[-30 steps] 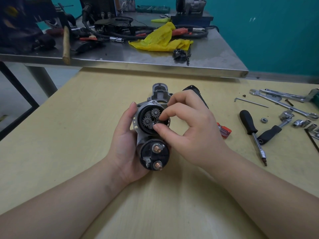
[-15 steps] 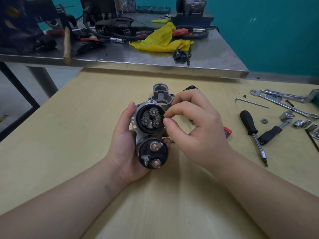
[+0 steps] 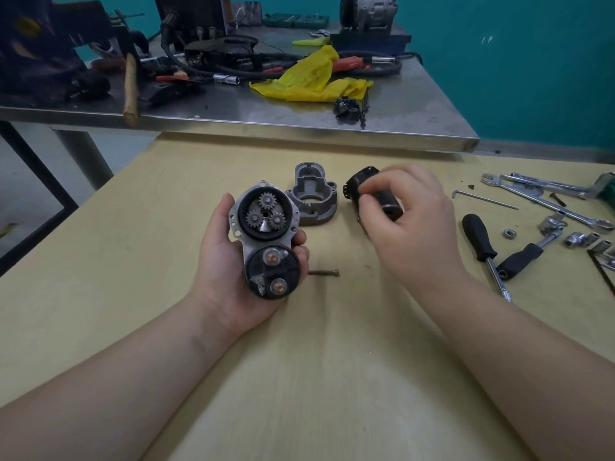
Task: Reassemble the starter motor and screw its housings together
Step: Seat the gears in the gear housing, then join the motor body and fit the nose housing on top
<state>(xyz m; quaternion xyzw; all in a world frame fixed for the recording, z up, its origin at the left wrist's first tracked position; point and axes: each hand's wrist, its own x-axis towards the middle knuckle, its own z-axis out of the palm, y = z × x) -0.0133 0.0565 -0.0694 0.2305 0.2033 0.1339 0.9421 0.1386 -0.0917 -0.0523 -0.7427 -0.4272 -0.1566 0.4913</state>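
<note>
My left hand holds the starter gear housing upright above the wooden table; three small planetary gears show in its open round face, and the black solenoid cap with two copper studs sits below. My right hand, blurred, closes its fingers on the black cylindrical motor body lying on the table to the right. A grey cast end housing rests on the table between the two hands. One long bolt lies just right of my left hand.
A black-handled screwdriver, a ratchet, wrenches, sockets, a nut and a hex key lie at the right. Behind stands a steel bench with a yellow rag, cables and a hammer.
My right hand left the gears and moved right onto the black motor body. My left hand tilted the gear housing toward me and drew it slightly left, uncovering the grey end housing and the bolt.
</note>
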